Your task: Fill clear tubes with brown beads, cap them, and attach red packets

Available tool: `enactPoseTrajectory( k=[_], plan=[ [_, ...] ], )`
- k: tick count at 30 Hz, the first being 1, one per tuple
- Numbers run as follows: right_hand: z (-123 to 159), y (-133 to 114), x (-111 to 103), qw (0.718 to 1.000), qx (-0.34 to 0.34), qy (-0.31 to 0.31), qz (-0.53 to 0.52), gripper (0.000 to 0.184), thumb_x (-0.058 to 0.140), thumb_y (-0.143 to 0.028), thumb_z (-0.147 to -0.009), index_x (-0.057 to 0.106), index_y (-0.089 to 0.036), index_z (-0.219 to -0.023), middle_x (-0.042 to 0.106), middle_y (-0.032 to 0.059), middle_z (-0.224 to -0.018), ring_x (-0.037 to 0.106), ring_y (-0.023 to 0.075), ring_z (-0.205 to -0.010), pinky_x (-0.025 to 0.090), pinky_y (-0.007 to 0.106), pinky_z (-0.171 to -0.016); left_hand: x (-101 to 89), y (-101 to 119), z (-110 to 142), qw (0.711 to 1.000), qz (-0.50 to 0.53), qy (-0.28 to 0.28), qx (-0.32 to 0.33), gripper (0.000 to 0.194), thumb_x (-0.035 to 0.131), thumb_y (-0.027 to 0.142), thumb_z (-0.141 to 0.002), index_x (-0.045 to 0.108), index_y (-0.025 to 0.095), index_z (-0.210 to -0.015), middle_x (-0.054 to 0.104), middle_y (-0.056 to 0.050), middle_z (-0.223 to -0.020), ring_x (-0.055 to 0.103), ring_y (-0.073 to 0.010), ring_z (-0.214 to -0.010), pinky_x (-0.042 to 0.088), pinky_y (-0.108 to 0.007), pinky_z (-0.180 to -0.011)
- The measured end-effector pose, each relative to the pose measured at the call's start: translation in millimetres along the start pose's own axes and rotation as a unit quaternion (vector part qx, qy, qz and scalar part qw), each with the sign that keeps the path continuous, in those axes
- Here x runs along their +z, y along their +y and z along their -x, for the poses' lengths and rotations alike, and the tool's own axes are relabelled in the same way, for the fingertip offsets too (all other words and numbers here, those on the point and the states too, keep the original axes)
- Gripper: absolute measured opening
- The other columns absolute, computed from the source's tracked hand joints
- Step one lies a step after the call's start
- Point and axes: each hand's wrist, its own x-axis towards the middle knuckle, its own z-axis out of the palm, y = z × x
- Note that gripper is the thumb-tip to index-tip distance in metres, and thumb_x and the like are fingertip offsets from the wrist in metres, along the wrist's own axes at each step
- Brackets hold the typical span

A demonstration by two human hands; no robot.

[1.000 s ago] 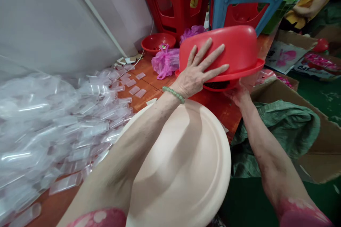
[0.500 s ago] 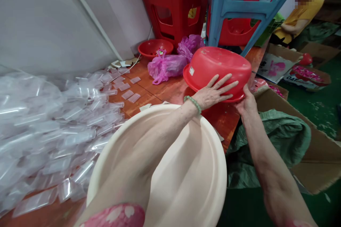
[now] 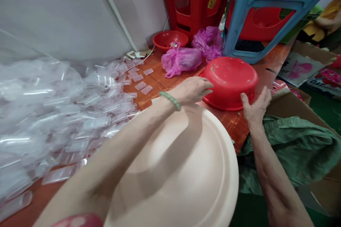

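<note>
Lying upside down on the brown surface [image 3: 157, 81], right of the frame's centre, a red plastic basin [image 3: 230, 79] sits between the person's two hands, its scuffed base facing up. The left hand [image 3: 193, 88] is at the basin's left side, its fingers bent and pointing right, with a green beaded bracelet [image 3: 170, 100] round the wrist; from this angle I cannot tell whether those fingers grip the rim or only lie in front of it. The right hand [image 3: 257, 108] is released, thumb raised and fingers spread at the basin's right side. Below the left forearm, a large cream tub [image 3: 191, 184] fills the lower centre, its inside bare and crossed by a shadow. A broad pile of clear plastic pieces [image 3: 58, 106] covers the left of the frame. Just behind the red basin are two purple plastic bags [image 3: 183, 60], the nearer one tied, with a shallow red bowl [image 3: 159, 42] holding small items to their left. Red stools [image 3: 197, 3] and a blue plastic stool [image 3: 241, 17] stand along the top. At the lower right, a green woven sack [image 3: 301, 145] lies crumpled against a cardboard box [image 3: 279, 104].
</note>
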Motion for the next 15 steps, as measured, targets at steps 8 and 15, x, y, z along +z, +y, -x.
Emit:
enactPoseTrajectory(
  k=[8,15],
  plan=[
    [-4,-19,18,0.963,-0.139,-0.124,0.194,0.107,0.071,-0.057,-0.084,0.024,-0.005,-0.164,0.011,0.0299,-0.172,0.012,0.0497,-0.158,0.024,0.071,-0.122,-51.3,12,204,0.971,-0.123,-0.005,-0.206,0.055,0.046,0.038,-0.103,0.045,0.015,-0.153,0.049,-0.019,-0.157,0.055,-0.0357,-0.139,0.052,-0.05,-0.109],
    [53,-61,-85,0.929,-0.051,-0.349,-0.112,0.069,0.062,-0.064,-0.092,0.058,-0.024,-0.148,0.063,0.0165,-0.145,0.063,0.0338,-0.131,0.05,0.056,-0.114,-14.2,109,321,0.866,-0.001,0.122,-0.486,0.07,0.053,0.054,-0.097,0.04,0.019,-0.156,0.058,-0.019,-0.148,0.069,-0.0347,-0.118,0.061,-0.052,-0.098]
  ],
)
